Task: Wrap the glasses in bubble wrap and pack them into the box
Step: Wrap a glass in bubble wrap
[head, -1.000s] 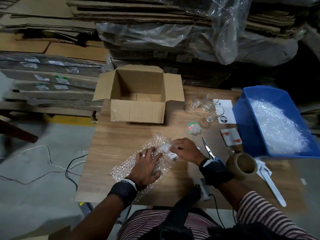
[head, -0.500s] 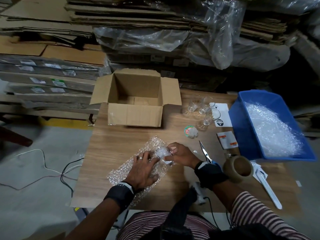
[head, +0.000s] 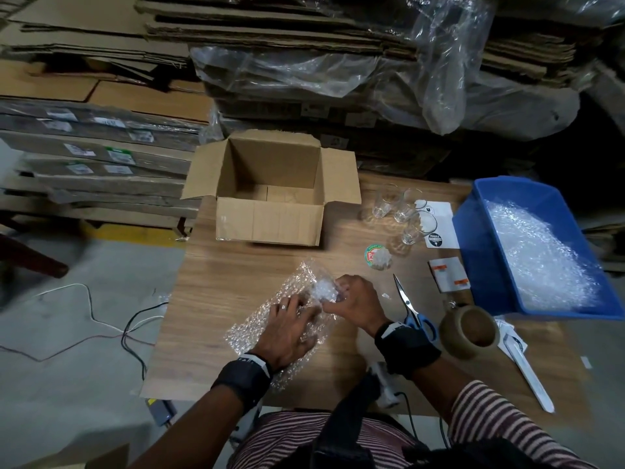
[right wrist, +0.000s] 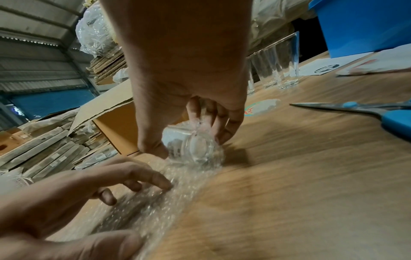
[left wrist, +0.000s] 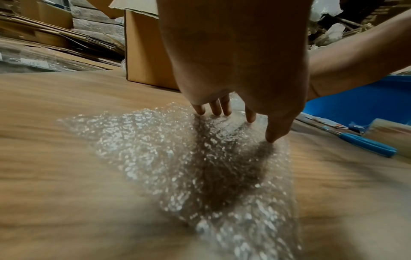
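A sheet of bubble wrap (head: 270, 319) (left wrist: 189, 158) lies on the wooden table (head: 209, 299). My left hand (head: 291, 328) (left wrist: 233, 112) presses it flat with spread fingers. My right hand (head: 351, 299) (right wrist: 191, 133) grips a clear glass (right wrist: 193, 147) lying on its side at the sheet's far end, partly rolled in the wrap (head: 324, 289). Three bare glasses (head: 395, 211) (right wrist: 275, 61) stand upright to the right of the open, empty cardboard box (head: 270, 214).
Scissors (head: 409, 306) with blue handles and a brown tape roll (head: 468, 330) lie right of my right hand. A blue bin (head: 480, 252) of bubble wrap sits at the table's right edge. Label sheets (head: 446, 272) and a round sticker (head: 372, 255) lie between. Flattened cartons are stacked behind.
My right hand has rolled the glass a little further into the wrap's far end. My left hand stays pressed on the sheet. The head view shifted slightly.
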Available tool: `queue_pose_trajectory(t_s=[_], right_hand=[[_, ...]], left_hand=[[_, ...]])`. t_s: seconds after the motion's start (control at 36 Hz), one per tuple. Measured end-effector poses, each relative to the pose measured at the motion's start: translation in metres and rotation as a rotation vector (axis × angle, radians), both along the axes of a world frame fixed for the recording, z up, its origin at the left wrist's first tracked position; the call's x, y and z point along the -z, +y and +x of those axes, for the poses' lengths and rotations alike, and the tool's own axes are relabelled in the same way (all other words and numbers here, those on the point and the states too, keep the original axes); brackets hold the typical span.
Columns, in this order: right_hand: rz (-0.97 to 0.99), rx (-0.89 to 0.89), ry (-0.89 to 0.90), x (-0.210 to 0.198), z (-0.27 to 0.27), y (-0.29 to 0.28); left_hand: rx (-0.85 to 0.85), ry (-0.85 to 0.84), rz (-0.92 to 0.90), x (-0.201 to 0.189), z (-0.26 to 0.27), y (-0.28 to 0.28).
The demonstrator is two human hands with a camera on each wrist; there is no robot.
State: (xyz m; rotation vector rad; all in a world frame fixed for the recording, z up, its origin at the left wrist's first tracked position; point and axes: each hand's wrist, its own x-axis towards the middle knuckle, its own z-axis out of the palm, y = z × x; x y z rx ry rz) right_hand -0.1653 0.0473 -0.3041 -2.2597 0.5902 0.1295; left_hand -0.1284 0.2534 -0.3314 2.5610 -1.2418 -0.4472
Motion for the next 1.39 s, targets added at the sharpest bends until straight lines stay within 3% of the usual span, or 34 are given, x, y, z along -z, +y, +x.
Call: queue_pose_trajectory(t_s=[0.11,0.31,0.61,0.78,1.0,1.39], right_hand=[[-0.094,0.037,-0.037,-0.002,0.0,0.002],[-0.028,0.105,-0.152,0.005,-0.009,0.019],[0.042,-0.057,-0.238,0.007,-0.019,0.019],[0.138,-0.162,-0.169,-0.005,-0.021,0.01],[0.228,-0.16,-0.068,-0.01,-0.01,0.008],[0.134,-0.21,0.1,-0.003,0.0,0.03]], left_hand=[[0.011,-0.025,0.02,-0.005,-0.001,-0.008],[-0.025,-0.053,0.049,-0.007,-0.002,-0.014],[-0.095,-0.058,0.02,-0.001,0.006,0.013],[-0.099,0.006,0.009,0.001,0.006,0.029],[-0.118,0.0,0.008,0.004,0.005,0.04],[-0.18,0.011,-0.023,0.003,-0.004,0.06]])
